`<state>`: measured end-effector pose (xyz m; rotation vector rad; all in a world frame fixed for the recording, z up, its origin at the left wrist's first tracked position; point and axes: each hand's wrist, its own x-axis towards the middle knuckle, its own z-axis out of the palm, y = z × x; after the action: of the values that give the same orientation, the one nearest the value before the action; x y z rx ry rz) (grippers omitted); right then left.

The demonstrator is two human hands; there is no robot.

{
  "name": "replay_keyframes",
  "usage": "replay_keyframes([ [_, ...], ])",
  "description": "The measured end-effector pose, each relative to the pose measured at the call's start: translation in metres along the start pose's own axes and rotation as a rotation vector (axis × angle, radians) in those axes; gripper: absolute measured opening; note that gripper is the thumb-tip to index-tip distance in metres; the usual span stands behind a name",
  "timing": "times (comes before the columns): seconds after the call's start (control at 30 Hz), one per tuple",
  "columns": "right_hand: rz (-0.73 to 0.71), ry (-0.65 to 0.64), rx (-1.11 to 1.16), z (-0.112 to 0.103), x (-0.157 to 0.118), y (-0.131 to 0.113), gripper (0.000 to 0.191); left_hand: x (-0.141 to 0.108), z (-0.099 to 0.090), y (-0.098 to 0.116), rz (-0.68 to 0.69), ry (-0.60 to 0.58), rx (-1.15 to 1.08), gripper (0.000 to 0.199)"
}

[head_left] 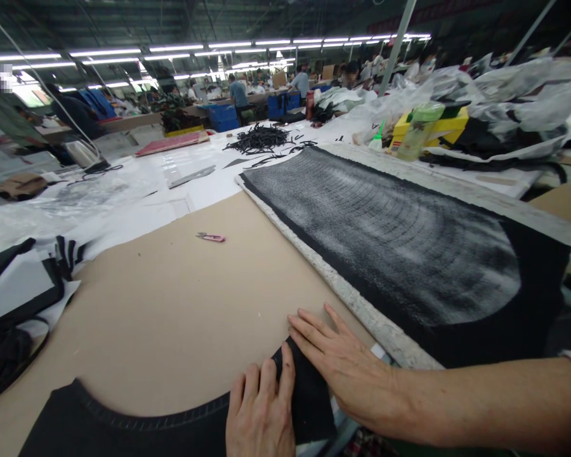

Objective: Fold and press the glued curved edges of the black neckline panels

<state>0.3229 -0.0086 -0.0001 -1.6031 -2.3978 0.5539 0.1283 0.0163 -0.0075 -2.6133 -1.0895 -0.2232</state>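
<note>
Black fabric (171, 431) with a curved, stitch-marked edge lies along the front of the tan board (171, 304). My left hand (264, 406) rests on this fabric with its fingers bent and slightly apart, pressing on it. Just to the right, my right hand (345, 362) lies flat with fingers spread, over the fabric's right end and the board. Neither hand grips anything visible. Pink-handled snips (212, 237) lie farther back on the board. Beside it on the right, a large black panel (385, 235) with a whitish patterned surface lies on a pale slab (342, 285).
Black strips (261, 138) are heaped at the back. Dark fabric pieces (16, 285) and clear plastic (76, 203) lie at left. A bottle (419, 133), a yellow box (450, 130) and plastic bags are at back right. Several people are in the background.
</note>
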Motion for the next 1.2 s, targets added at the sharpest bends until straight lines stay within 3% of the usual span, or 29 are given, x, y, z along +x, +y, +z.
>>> replay_keyframes([
  [0.17, 0.0, -0.019, -0.025, -0.001, 0.001, 0.001, 0.085, 0.0, -0.002, 0.0, -0.006, -0.01, -0.007, 0.056],
  [0.47, 0.024, 0.074, -0.111, -0.018, 0.002, 0.009, 0.068, 0.0, -0.002, 0.002, -0.009, -0.027, 0.009, 0.057],
  [0.7, -0.069, -0.024, -0.076, -0.022, 0.003, 0.005, 0.073, 0.0, -0.005, 0.004, -0.032, -0.042, 0.0, 0.055],
  [0.83, -0.007, 0.034, -0.073, -0.025, 0.002, 0.007, 0.074, 0.0, -0.006, 0.005, -0.045, -0.05, -0.004, 0.056],
  [0.97, -0.087, 0.025, -0.099, -0.027, 0.003, 0.003, 0.079, 0.0, -0.006, 0.007, -0.072, -0.048, -0.026, 0.054],
  [1.07, -0.127, 0.039, -0.133, -0.023, 0.004, 0.002, 0.077, -0.002, -0.005, 0.008, -0.092, -0.004, -0.058, 0.054],
  [1.2, -0.177, 0.156, -0.194, -0.013, 0.008, 0.004, 0.073, -0.007, -0.005, 0.007, -0.115, 0.094, -0.065, 0.045],
])
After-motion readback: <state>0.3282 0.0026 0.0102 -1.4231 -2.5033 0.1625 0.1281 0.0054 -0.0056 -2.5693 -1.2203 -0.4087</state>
